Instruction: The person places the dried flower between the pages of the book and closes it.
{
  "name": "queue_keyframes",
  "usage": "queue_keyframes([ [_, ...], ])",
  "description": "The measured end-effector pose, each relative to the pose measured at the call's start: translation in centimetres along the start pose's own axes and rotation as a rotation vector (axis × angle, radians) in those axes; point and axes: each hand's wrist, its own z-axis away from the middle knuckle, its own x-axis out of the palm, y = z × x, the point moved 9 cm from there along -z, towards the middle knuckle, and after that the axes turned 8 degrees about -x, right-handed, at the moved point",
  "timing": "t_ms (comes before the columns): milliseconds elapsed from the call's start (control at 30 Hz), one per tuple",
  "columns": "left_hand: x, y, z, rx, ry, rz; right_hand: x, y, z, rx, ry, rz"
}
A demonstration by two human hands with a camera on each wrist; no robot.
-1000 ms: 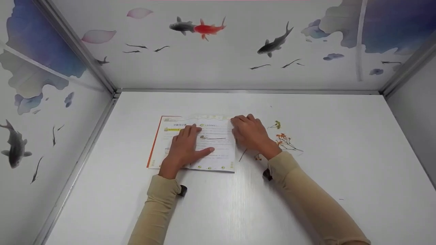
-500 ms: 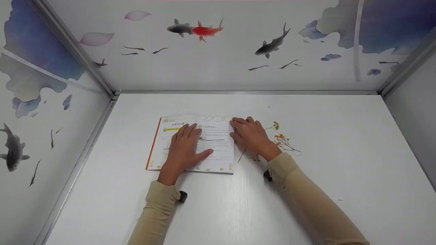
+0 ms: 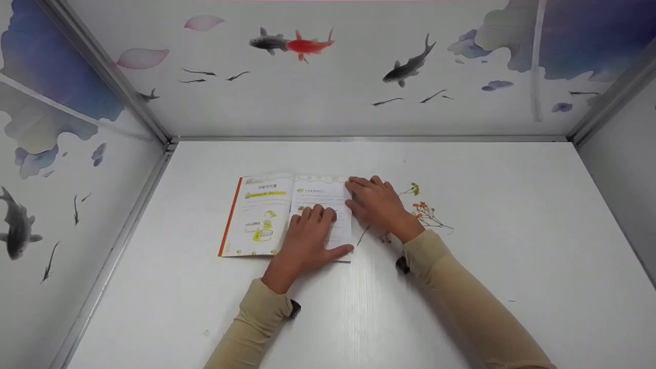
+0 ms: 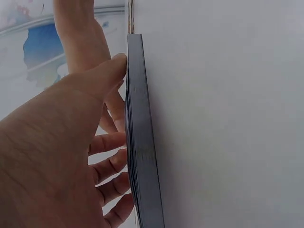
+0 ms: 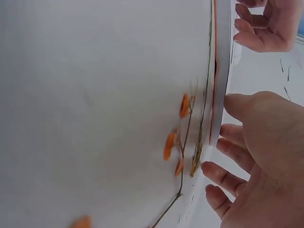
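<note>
An open book (image 3: 245, 215) with an orange left edge lies on the white table. On its right page rests my left hand (image 3: 307, 243), fingertips down and thumb spread toward the lower right corner. A dried flower sprig (image 3: 301, 208) on that page is mostly hidden under the left fingers. My right hand (image 3: 377, 206) touches the book's upper right edge with its fingertips. The left wrist view shows the thick page block (image 4: 144, 128), the left thumb and fingers against the top page. In the right wrist view, the right thumb meets the book's side edge (image 5: 221, 71).
Right of the right hand lie a yellow dried sprig (image 3: 414, 189) and a branching orange one (image 3: 424, 211). Partly beneath the right forearm's side is a brownish sprig (image 3: 385, 238) with a thin stem (image 3: 364, 236). Printed panels (image 3: 333, 102) wall the table (image 3: 359, 318) at back and sides.
My left hand has slid from the book's middle to the right page, uncovering the left page's drawings and covering most of the sprig. The right hand stays at the edge.
</note>
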Motion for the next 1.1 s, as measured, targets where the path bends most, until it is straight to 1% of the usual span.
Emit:
queue_keyframes([
  [100, 0.4, -0.2, 0.0, -0.015, -0.030, 0.014, 0.0, -0.1, 0.0, -0.002, 0.000, -0.004],
  [233, 0.4, -0.2, 0.0, -0.017, -0.031, 0.032, 0.1, -0.1, 0.1, -0.006, -0.001, -0.016],
  [433, 0.0, 0.8, 0.1, 0.041, 0.020, 0.019, 0.2, 0.0, 0.2, -0.001, -0.001, -0.013],
  [567, -0.2, 1.4, 0.2, 0.080, 0.049, 0.034, 0.1, 0.1, 0.3, -0.003, 0.000, -0.011],
  [667, -0.4, 1.7, 0.2, 0.101, 0.069, 0.053, 0.0, 0.1, 0.4, -0.006, 0.014, -0.030],
  [767, -0.6, 1.9, 0.1, 0.113, 0.095, 0.052, -0.2, 0.2, 0.5, -0.006, 0.039, -0.054],
  [867, -0.9, 1.8, 0.1, 0.101, 0.111, 0.051, -0.3, 0.3, 0.5, -0.003, 0.055, -0.052],
  [1000, -1.4, 1.5, 0.0, 0.050, 0.120, 0.064, -0.2, 0.5, 0.5, 0.010, 0.065, -0.038],
  [1100, -2.0, 1.6, 0.2, 0.027, 0.151, 0.051, 0.0, 0.8, 0.5, 0.022, 0.057, -0.045],
])
